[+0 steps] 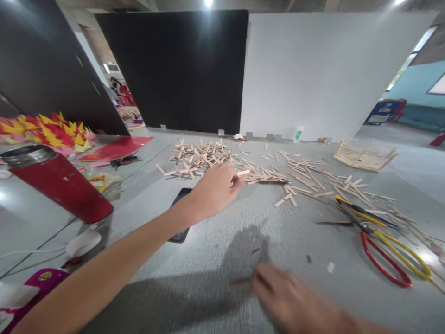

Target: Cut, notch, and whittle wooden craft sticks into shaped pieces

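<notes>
My left hand (215, 188) reaches forward over the grey table and pinches a short wooden stick (243, 173) between thumb and fingers, right at the near edge of a scattered pile of wooden sticks (201, 157). My right hand (288, 292) is low at the front, blurred by motion, just above the table; whether it holds anything is unclear. More wooden sticks (306, 174) spread to the right of the pile.
A phone (181, 199) lies under my left wrist. Two scissors, red-handled (382, 260) and yellow-handled (406, 250), lie at the right. A stick frame model (365, 153) stands far right. A red flask (55, 181), paper shapes (52, 130) and a glue tube (298, 134) are around.
</notes>
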The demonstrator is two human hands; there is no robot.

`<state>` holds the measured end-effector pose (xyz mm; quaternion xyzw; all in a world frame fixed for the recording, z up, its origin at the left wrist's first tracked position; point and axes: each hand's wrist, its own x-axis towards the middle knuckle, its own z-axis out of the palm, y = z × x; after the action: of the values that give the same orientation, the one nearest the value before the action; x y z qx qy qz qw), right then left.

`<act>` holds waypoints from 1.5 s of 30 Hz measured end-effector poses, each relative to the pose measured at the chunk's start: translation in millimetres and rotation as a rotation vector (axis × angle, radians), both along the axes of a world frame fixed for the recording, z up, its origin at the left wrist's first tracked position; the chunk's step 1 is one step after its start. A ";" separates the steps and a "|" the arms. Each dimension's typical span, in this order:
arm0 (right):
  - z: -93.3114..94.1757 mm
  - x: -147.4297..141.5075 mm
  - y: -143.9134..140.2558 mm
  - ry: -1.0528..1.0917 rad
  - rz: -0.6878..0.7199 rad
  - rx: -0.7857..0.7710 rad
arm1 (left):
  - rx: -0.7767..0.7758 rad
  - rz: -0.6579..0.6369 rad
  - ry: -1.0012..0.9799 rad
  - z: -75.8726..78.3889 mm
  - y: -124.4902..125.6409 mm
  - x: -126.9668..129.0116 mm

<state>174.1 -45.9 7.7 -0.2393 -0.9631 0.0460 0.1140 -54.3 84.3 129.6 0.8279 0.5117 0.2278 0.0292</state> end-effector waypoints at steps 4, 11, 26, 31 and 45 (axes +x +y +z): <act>22.4 13.1 85.2 -0.059 -0.231 -0.076 | 0.011 0.010 -0.005 -0.1 0.2 0.3; 29.5 35.1 184.8 -0.068 -0.538 -0.074 | 0.016 0.013 -0.011 4.8 -2.1 -2.4; 28.6 -65.4 20.3 -0.133 0.150 -0.190 | 0.033 0.048 -0.011 12.7 -2.1 -5.8; 17.8 -66.7 138.2 -0.071 -0.107 -0.130 | 0.061 0.081 -0.011 17.3 -1.2 -8.3; 42.9 -28.3 165.9 0.168 -0.216 -0.058 | 0.078 0.065 -0.011 21.4 -5.6 -11.3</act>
<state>145.8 119.9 50.6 -0.3403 -0.9171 0.0813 0.1913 -65.6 78.7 151.0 0.8100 0.5290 0.2529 -0.0077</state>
